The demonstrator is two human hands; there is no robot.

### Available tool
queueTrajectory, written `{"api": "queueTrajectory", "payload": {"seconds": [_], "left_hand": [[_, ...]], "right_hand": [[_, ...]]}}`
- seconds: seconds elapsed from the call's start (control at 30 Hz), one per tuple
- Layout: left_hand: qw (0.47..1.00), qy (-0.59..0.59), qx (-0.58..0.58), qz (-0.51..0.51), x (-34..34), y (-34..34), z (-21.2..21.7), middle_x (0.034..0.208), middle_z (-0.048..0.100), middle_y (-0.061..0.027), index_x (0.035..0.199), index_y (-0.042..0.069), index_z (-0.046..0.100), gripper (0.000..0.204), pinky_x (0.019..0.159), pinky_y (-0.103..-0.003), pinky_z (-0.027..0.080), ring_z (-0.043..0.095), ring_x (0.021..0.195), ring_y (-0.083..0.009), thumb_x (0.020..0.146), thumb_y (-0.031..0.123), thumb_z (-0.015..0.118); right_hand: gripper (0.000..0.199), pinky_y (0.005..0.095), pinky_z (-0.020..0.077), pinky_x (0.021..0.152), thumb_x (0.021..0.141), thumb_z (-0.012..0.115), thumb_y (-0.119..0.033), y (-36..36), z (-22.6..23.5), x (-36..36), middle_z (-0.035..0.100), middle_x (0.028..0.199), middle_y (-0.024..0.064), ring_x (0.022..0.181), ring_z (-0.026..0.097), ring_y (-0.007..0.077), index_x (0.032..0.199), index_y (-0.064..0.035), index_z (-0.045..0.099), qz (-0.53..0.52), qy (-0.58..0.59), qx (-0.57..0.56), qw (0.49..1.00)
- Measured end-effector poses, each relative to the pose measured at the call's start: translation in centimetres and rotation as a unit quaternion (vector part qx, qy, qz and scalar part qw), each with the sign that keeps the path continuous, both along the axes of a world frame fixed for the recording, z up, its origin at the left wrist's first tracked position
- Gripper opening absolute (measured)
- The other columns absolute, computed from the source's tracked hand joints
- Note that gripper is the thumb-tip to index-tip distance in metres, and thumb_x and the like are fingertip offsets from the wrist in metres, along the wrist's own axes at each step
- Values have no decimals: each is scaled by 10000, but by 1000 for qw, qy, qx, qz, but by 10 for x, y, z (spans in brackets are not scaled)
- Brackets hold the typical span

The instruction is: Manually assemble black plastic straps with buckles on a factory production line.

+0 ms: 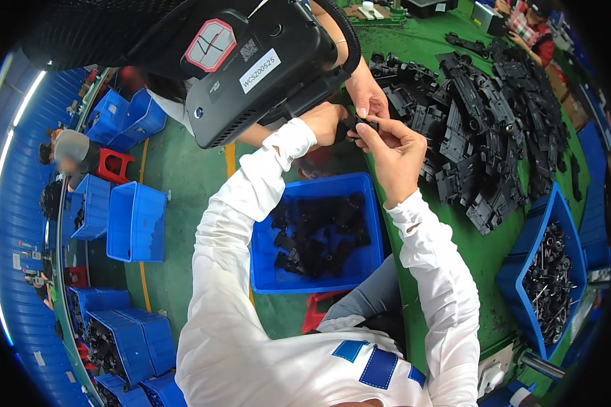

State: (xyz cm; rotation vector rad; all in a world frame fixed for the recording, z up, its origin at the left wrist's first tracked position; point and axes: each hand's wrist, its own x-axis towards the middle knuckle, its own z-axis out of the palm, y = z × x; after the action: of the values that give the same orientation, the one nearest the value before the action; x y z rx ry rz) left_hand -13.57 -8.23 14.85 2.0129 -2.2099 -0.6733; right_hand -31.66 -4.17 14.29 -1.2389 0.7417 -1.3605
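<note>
My left hand (324,125) is closed on a small black plastic part (352,123), its fingers curled at the part's left side. From the right, my right hand (399,154) pinches the same part between thumb and fingers. Another person's hand (365,89) reaches down from above, its fingertips next to my right fingertips; whether it touches the part is unclear. Below my hands stands a blue bin (319,285) with black parts inside. To the right, a large pile of black plastic car chassis (478,129) covers much of the green table (448,271).
A black device (254,74) with labels hangs close above my left arm. A blue bin of small metal and black parts (553,292) sits at the table's right. Blue crates (137,220) and a red stool (114,165) stand on the left floor. Other people work further off.
</note>
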Motion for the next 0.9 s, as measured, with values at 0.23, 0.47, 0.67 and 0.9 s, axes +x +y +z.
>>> {"api": "queueTrajectory", "payload": {"seconds": [0.23, 0.47, 0.67, 0.9], "left_hand": [[993, 110, -42, 12, 21, -21, -12, 947, 710, -234, 1004, 38, 736, 209, 812, -405, 537, 698, 939, -363, 816, 91, 664], [948, 279, -150, 26, 43, -39, -7, 780, 701, -54, 914, -62, 681, 221, 674, -267, 514, 632, 720, -99, 943, 123, 563], [938, 228, -247, 81, 47, -29, -27, 828, 719, -142, 973, -24, 703, 244, 723, -325, 524, 685, 758, -218, 916, 192, 604], [958, 152, -211, 123, 16, -16, -4, 949, 703, -228, 1054, 44, 727, 304, 807, -453, 518, 683, 884, -395, 840, 250, 662]], "right_hand": [[132, 226, 556, 658, 856, 706, 37, -4, 1, 2, 721, 825, 109, 751, 714, 143, 977, 87, 687, -18, -12, -24, 999], [173, 186, 485, 622, 842, 710, 56, -7, -5, -10, 658, 920, 37, 736, 643, 69, 1008, 54, 663, -27, 40, -88, 995], [150, 174, 366, 548, 797, 759, 39, 0, -8, -4, 630, 797, -15, 610, 453, -12, 848, 23, 619, -35, 91, -80, 992], [163, 175, 369, 559, 779, 757, 49, 9, -21, -9, 630, 791, -26, 624, 457, -6, 801, 15, 599, -75, 85, -82, 990]]}}
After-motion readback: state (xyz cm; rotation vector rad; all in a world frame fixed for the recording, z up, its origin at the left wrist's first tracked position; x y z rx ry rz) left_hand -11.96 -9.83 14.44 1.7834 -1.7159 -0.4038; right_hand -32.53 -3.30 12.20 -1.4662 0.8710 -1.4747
